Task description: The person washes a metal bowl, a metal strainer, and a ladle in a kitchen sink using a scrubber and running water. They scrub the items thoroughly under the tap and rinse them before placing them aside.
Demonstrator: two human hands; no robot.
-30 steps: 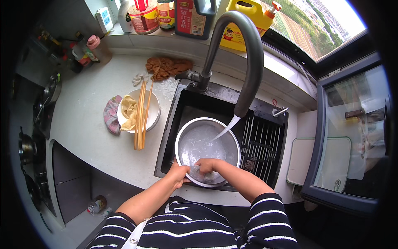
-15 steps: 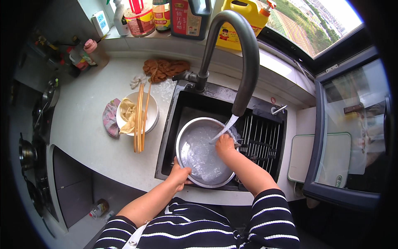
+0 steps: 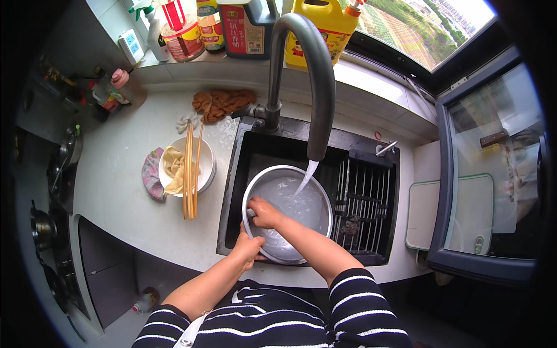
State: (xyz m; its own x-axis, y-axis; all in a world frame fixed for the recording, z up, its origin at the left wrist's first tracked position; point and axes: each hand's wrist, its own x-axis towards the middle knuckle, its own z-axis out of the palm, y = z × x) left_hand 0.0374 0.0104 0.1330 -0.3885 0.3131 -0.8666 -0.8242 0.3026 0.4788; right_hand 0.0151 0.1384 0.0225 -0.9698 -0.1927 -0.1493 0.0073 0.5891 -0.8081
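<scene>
A round metal basin (image 3: 316, 200) sits in the black sink (image 3: 243, 151) under the curved grey tap (image 3: 316, 69), and a stream of water (image 3: 306, 177) runs into it. My left hand (image 3: 249, 246) grips the basin's near rim. My right hand (image 3: 265, 213) is inside the basin at its left side, pressed on the wet inner wall; whether it holds a cloth I cannot tell.
A white bowl (image 3: 208, 165) with pale food and chopsticks (image 3: 190, 171) laid across it stands on the counter left of the sink, beside a pink cloth (image 3: 151, 174). A brown rag (image 3: 223, 101) lies behind. Bottles (image 3: 243, 26) line the sill. A drain rack (image 3: 365, 203) fills the sink's right.
My right hand has swept from the basin's near edge to its right side and now to its left inner wall. My left hand stays on the near rim.
</scene>
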